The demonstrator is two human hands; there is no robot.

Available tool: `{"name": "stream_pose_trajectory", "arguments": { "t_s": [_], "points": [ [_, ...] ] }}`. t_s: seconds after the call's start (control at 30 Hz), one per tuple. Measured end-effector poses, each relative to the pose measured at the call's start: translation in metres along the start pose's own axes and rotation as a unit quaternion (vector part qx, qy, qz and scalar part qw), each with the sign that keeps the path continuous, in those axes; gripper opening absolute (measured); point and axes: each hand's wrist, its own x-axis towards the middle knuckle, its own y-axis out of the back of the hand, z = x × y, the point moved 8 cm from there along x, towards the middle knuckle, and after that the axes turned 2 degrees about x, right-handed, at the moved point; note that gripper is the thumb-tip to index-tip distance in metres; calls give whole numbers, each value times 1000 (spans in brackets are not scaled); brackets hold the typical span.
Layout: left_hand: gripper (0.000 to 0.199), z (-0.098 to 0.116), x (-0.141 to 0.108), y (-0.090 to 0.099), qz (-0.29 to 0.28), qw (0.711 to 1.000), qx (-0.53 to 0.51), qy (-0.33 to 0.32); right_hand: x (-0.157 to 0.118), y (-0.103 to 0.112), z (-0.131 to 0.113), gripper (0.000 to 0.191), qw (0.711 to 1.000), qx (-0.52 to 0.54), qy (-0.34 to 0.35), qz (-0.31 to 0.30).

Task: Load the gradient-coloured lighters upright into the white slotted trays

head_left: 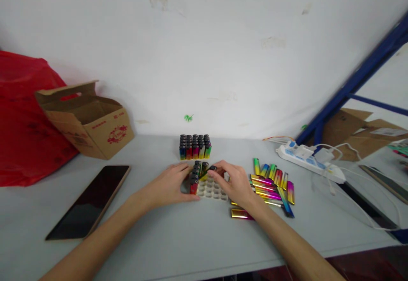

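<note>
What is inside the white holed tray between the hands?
Black-topped lighters stand upright on the left of the tray; open holes show to their right. The right hand hides the far right corner, so its contents cannot be seen.

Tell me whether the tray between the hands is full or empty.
Partly filled: the tray has lighters standing at its left, while bare holes show toward its right.

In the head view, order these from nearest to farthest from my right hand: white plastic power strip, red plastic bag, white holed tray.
1. White holed tray: just left of the right hand.
2. White plastic power strip: right of that hand.
3. Red plastic bag: far left.
</note>
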Motion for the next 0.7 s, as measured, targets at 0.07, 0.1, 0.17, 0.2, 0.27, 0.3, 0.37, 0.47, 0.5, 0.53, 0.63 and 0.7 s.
{"name": "stream_pose_trajectory", "arguments": {
  "t_s": [0.07,0.1,0.17,0.2,0.27,0.3,0.37,0.47,0.5,0.53,0.63,0.7],
  "points": [
    [74,1,0,1,1,1000,-6,-3,0,-4,2,32,1000,-27,11,-11],
    [75,1,0,1,3,1000,-9,-6,0,-7,2,33,999,-42,17,-24],
    [77,2,0,1,5,1000,-18,-12,1,-14,2,32,996,-74,24,-53],
    [77,2,0,1,5,1000,-22,-14,2,-17,1,31,993,-94,22,-63],
    [77,2,1,1,5,999,-29,-18,6,-22,-1,29,986,-150,6,-75],
    [77,1,1,1,8,999,-31,-20,8,-23,-2,29,980,-184,-9,-78],
    [76,0,2,1,20,999,-31,-24,11,-24,-3,29,964,-247,-43,-86],
    [73,-4,2,0,26,999,-26,-20,12,-23,1,32,948,-284,-80,-116],
    [71,-6,2,0,29,999,-24,-12,11,-23,5,34,950,-273,-83,-129],
    [69,-8,3,-1,30,999,-24,-10,11,-20,8,36,954,-255,-81,-136],
    [70,-12,3,0,40,999,-25,-8,12,4,21,41,969,-219,-66,-93],
    [73,-14,3,-1,42,999,-28,-10,13,33,35,43,963,-249,-96,-29]
  ]
}}
